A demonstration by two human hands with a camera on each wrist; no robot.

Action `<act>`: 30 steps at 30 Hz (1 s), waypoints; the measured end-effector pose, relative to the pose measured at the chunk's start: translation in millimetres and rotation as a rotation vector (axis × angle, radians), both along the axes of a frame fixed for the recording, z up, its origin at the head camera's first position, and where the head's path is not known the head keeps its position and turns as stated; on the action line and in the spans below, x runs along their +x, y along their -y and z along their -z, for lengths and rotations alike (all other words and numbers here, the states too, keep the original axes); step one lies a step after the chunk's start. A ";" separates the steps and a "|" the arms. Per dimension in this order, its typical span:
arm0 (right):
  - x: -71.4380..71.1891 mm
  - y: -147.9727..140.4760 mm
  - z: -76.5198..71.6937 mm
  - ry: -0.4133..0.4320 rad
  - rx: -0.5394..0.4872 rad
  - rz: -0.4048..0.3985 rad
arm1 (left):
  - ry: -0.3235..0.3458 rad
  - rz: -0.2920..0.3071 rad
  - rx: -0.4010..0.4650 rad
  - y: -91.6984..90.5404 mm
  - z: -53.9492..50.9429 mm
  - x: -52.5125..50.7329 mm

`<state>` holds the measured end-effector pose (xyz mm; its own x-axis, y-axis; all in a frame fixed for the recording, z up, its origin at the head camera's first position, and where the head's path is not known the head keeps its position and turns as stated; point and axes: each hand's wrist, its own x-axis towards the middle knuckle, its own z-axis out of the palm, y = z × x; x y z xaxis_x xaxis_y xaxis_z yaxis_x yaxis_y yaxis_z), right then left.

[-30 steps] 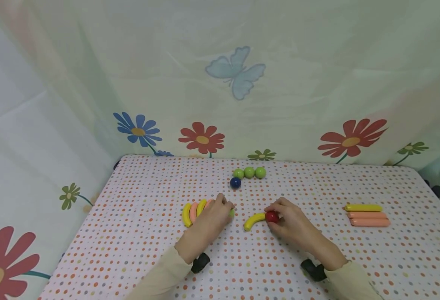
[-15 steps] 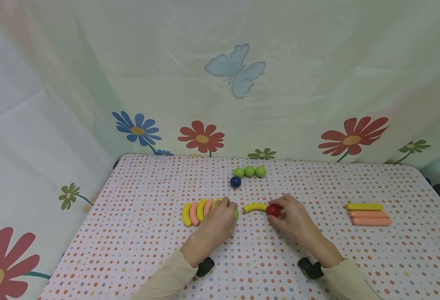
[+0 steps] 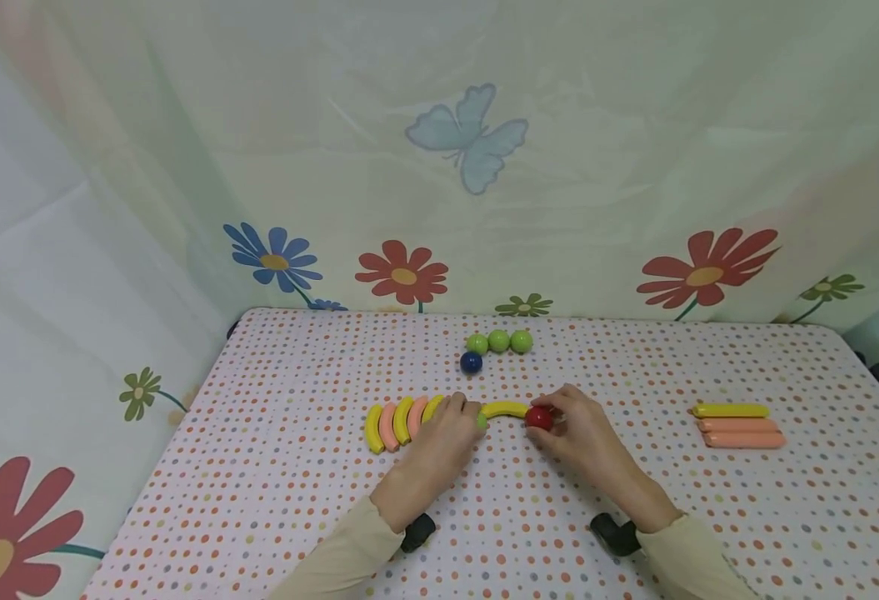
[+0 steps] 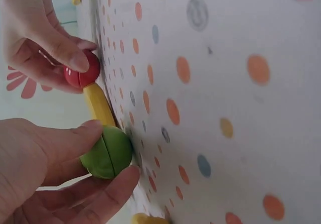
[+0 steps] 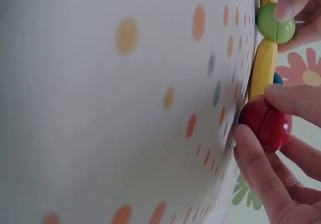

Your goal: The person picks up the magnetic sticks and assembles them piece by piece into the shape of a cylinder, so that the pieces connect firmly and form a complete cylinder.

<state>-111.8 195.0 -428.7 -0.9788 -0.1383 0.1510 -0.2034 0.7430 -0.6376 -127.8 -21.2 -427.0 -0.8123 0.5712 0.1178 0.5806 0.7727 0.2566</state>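
My left hand (image 3: 439, 440) pinches a glossy green ball (image 4: 107, 152) between thumb and fingers, low over the dotted cloth. To its right, my right hand (image 3: 585, 435) pinches a red ball (image 5: 266, 124). A yellow curved stick (image 3: 505, 409) spans the gap, one end at the red ball and the other meeting the green ball. Both wrist views show this stick lying close along the cloth. Beside the left hand are alternating curved yellow sticks (image 3: 374, 429) and curved pink sticks (image 3: 388, 428); the hand partly hides those at the right end.
Behind the hands, three green balls (image 3: 499, 341) sit in a row, with a dark blue ball (image 3: 471, 362) in front of the leftmost. At the right lie a straight yellow stick (image 3: 730, 411) and two straight pink sticks (image 3: 742, 439). A flowered curtain (image 3: 596, 167) backs the table.
The left hand has shifted right with the green ball. The yellow curved stick has swung from slanted to nearly level, and the right hand has brought it left against the green ball.
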 end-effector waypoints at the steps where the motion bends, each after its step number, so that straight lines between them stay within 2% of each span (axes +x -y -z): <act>1: 0.0 0.7 -0.2 -0.002 -0.006 -0.004 | 0.005 -0.001 0.006 -0.2 0.0 -0.2; 9: 0.1 2.9 0.1 -0.025 0.010 -0.015 | -0.032 0.013 0.014 1.1 -0.2 -0.8; 12: -0.2 3.5 -0.1 -0.022 0.028 -0.032 | -0.025 0.012 0.009 2.4 0.0 -0.6; 19: -6.5 13.0 -4.3 0.031 0.141 -0.096 | 0.036 0.009 0.006 5.3 1.4 -0.1; 22: -11.1 16.9 -6.1 0.058 0.171 -0.111 | 0.065 0.010 0.028 6.7 1.6 -0.4; 26: -15.5 19.3 -8.9 0.137 0.172 -0.119 | 0.125 0.007 0.080 11.4 -2.7 -0.5; 28: -16.2 19.1 -10.4 0.175 0.159 -0.115 | 0.124 -0.001 0.088 15.0 -6.5 -1.9; 30: -16.7 17.8 -11.2 0.190 0.156 -0.111 | 0.088 -0.012 0.081 19.2 -10.5 -4.6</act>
<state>-128.4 177.2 -417.5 -0.9651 -0.2534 -0.0655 -0.1766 0.8153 -0.5515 -132.4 -40.4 -416.5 -0.8285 0.5526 0.0911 0.5436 0.7543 0.3682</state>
